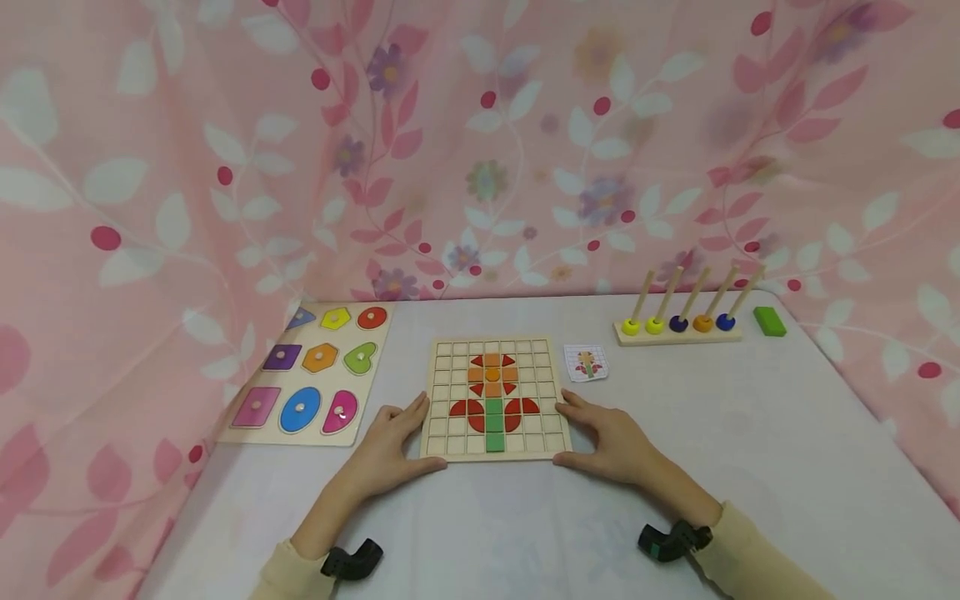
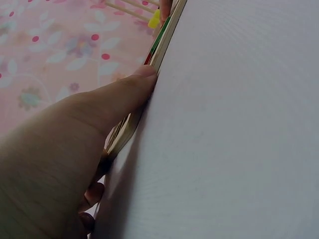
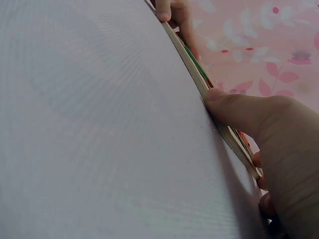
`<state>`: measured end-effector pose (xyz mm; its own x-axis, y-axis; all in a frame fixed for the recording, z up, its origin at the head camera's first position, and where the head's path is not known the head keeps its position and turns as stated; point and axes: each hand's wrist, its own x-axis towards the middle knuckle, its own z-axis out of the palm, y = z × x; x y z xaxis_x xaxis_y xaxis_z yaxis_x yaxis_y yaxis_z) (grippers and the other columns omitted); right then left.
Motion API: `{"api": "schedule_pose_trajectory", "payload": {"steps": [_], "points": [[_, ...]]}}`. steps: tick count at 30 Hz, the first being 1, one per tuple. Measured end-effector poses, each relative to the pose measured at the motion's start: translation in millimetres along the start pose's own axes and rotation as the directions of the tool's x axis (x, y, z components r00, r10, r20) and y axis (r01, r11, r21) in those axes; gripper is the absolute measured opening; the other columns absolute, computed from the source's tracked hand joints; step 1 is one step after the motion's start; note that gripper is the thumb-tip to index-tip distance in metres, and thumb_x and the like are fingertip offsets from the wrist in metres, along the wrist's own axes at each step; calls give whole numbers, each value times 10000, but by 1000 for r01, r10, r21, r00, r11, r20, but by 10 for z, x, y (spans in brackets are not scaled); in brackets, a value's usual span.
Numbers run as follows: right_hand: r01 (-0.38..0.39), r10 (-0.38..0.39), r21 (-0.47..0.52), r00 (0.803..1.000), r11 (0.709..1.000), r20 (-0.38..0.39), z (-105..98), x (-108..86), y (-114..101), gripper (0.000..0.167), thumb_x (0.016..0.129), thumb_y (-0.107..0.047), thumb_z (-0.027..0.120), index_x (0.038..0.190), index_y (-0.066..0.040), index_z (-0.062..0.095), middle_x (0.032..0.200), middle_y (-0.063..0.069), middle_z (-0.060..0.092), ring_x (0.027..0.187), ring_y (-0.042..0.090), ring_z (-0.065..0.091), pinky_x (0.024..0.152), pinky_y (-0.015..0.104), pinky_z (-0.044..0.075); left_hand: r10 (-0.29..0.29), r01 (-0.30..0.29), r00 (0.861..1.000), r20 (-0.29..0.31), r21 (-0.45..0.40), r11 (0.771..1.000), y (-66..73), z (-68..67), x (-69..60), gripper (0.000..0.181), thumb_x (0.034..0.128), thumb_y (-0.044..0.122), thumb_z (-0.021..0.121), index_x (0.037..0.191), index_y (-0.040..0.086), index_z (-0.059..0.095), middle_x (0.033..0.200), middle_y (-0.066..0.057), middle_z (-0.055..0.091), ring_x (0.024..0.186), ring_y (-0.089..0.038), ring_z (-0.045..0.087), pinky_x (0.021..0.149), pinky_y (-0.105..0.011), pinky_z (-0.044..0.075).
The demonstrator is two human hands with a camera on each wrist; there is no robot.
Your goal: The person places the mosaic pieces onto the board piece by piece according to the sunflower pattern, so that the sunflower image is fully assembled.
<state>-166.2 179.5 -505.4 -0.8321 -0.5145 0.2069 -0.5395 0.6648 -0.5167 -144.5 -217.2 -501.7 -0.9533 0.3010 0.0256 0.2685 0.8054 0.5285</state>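
A square wooden grid puzzle board [image 1: 455, 375] lies flat on the table in the middle of the head view. Coloured tiles form a flower on it: an orange and red bloom, a green tile stem [image 1: 494, 425] and red leaves [image 1: 522, 414]. My left hand [image 1: 386, 446] grips the board's near left corner, its thumb along the front edge and fingers at the side. At the near right corner, my right hand [image 1: 615, 442] holds it the same way. Both wrist views show a thumb pressed to the board's edge; some fingertips are hidden.
A small pattern card [image 1: 588, 364] lies right of the board. On the left is a knobbed shape puzzle [image 1: 350, 429]. A bead-and-peg stand [image 1: 678, 336] and a green block [image 1: 769, 322] sit at the back right. A floral curtain [image 1: 525, 167] hangs behind the white table [image 1: 480, 533].
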Motion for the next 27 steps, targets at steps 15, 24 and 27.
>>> {"api": "schedule_pose_trajectory", "payload": {"steps": [15, 24, 27], "points": [[18, -19, -13, 1000, 1000, -9, -18, 1, 3, 803, 858, -560, 846, 1471, -82, 642, 1600, 126, 523, 1416, 333, 561, 1068, 543, 506, 0, 0, 1000, -13, 19, 1000, 6, 18, 8, 1091, 795, 639, 861, 1636, 136, 382, 1731, 10, 305, 1162, -179, 424, 905, -369, 456], [-3, 3, -11, 1000, 1000, 10, -8, 10, 14, 818, 864, -603, 822, 1480, -99, 637, 1610, 114, 515, 1426, 337, 549, 1076, 552, 498, -10, 10, 1000, 4, -5, 1000, 17, 3, -2, 1082, 801, 622, 865, 1643, 153, 374, 1735, 30, 293, 1119, -153, 415, 852, -327, 443], [-10, 10, -20, 1000, 1000, 7, -9, 10, 18, 818, 858, -615, 821, 1475, -107, 644, 1606, 114, 521, 1422, 346, 553, 1073, 560, 498, -12, 13, 1000, 14, -7, 1000, 12, -6, 6, 1084, 805, 637, 853, 1651, 172, 359, 1738, 45, 279, 1116, -139, 403, 845, -313, 440]]}}
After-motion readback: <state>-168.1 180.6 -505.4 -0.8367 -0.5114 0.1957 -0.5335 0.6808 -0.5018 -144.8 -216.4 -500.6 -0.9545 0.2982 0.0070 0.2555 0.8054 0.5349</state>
